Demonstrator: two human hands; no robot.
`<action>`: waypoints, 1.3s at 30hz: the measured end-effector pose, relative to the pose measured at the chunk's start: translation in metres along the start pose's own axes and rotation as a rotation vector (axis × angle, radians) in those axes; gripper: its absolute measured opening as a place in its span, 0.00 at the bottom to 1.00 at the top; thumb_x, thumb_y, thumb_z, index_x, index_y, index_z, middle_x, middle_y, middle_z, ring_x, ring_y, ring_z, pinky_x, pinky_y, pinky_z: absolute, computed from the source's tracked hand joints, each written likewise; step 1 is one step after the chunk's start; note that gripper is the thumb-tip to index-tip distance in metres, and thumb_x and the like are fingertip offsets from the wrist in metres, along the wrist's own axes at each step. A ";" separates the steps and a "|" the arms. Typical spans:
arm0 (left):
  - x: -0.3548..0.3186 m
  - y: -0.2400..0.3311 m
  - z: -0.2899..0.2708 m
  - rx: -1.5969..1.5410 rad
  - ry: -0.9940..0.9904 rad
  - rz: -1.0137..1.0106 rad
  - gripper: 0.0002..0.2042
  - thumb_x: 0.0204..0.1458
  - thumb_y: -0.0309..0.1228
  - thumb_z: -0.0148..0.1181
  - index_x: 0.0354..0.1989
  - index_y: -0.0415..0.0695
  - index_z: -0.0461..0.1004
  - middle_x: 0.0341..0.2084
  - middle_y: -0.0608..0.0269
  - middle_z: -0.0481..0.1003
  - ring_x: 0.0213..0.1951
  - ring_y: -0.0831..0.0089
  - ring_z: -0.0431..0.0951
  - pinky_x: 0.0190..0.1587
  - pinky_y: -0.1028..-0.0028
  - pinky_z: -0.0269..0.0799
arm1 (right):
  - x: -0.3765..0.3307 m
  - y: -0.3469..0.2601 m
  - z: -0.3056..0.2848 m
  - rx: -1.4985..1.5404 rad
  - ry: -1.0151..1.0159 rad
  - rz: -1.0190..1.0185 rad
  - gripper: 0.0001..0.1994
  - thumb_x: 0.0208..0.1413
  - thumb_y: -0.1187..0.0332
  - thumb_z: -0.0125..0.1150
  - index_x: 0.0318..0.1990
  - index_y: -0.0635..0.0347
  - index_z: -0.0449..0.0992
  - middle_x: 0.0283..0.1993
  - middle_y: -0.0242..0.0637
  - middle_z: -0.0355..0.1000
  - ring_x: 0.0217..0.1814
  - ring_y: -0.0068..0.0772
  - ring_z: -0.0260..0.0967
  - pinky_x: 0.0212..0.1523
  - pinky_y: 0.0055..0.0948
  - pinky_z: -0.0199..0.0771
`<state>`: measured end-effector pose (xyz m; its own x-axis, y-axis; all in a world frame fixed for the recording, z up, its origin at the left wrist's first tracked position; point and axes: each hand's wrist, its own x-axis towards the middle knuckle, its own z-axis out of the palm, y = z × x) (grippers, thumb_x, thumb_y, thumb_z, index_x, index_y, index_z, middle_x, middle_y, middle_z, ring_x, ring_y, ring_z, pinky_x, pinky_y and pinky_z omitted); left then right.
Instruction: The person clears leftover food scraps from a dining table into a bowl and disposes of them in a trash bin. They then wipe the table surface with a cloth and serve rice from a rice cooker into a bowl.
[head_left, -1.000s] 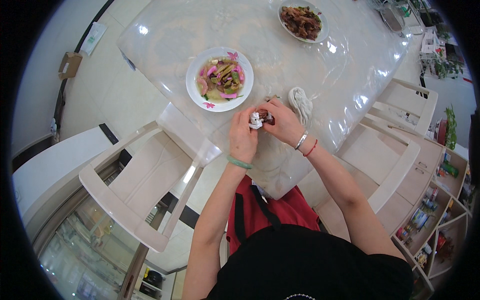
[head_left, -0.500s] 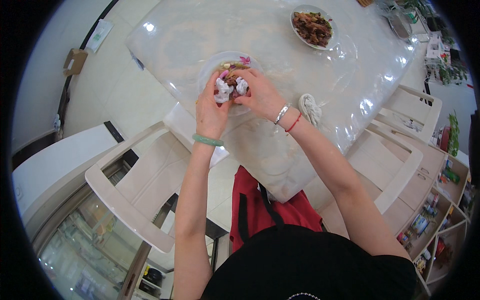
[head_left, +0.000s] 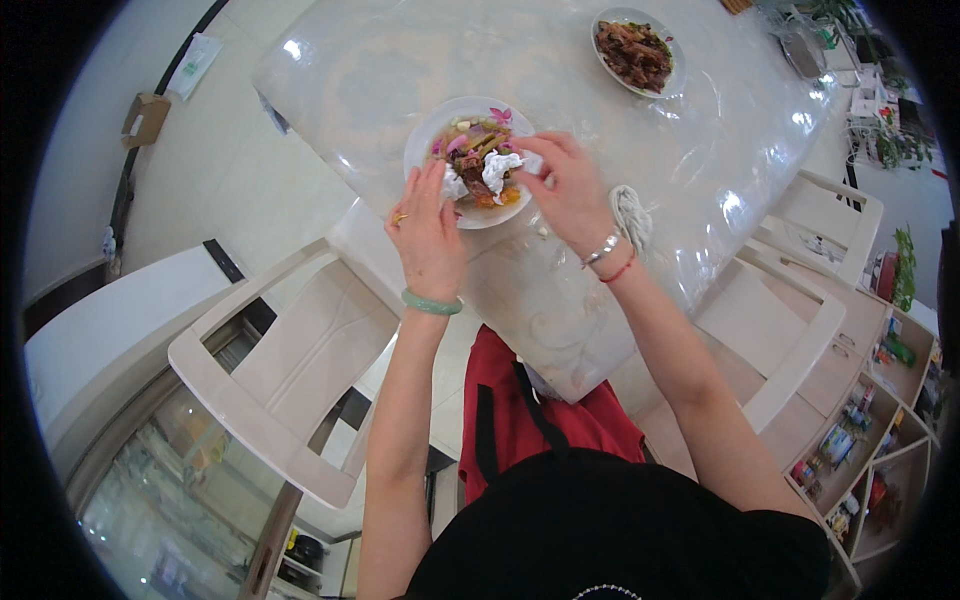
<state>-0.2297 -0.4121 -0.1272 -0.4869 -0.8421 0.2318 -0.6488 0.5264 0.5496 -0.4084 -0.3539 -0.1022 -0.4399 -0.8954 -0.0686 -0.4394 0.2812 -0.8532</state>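
Note:
A white plate (head_left: 417,148) of mixed food (head_left: 468,140), with pink and green bits and brown meat, sits on the covered table before me. At its near left side my left hand (head_left: 428,238) has its fingers closed on a small wad of white tissue (head_left: 454,186), partly hidden behind them. My right hand (head_left: 575,200), a little blurred, is at the plate's right edge. Its thumb and fingers pinch a crumpled white tissue (head_left: 500,172) that reaches over the food.
A second plate of brown meat (head_left: 634,55) stands farther right. Close to my right wrist lies a folded white cloth (head_left: 631,215). Chairs (head_left: 290,370) flank the table with its shiny clear cover (head_left: 350,90). A shelf (head_left: 860,430) is at the right.
My hands have moved apart, the right one outward to the right, the left slightly down. The white tissue now spreads over the plate, and more of the food shows.

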 end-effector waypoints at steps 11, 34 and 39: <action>-0.011 -0.040 0.019 -0.895 -0.047 -0.719 0.16 0.61 0.30 0.49 0.56 0.38 0.65 0.35 0.59 0.74 0.29 0.77 0.76 0.25 0.77 0.78 | -0.107 0.099 -0.050 -0.467 0.252 -0.131 0.22 0.50 0.76 0.58 0.56 0.58 0.71 0.64 0.36 0.62 0.65 0.43 0.57 0.63 0.38 0.56; -0.052 -0.009 -0.016 -1.084 -0.062 -0.927 0.17 0.59 0.26 0.51 0.57 0.41 0.63 0.37 0.59 0.72 0.34 0.72 0.78 0.36 0.70 0.81 | -0.023 0.103 -0.051 -0.258 0.287 -0.227 0.20 0.55 0.81 0.47 0.56 0.60 0.69 0.63 0.39 0.62 0.64 0.45 0.56 0.65 0.37 0.54; -0.147 -0.004 -0.049 -1.062 -0.053 -0.971 0.17 0.60 0.28 0.51 0.58 0.40 0.63 0.40 0.60 0.72 0.36 0.72 0.79 0.38 0.72 0.80 | -0.024 0.124 -0.024 -0.501 0.165 -0.402 0.22 0.50 0.81 0.49 0.55 0.57 0.70 0.64 0.37 0.61 0.67 0.42 0.54 0.65 0.38 0.54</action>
<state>-0.1275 -0.2963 -0.1239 -0.1491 -0.7929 -0.5909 -0.0076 -0.5966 0.8025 -0.4712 -0.2895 -0.1935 -0.2626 -0.9106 0.3193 -0.8879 0.0985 -0.4493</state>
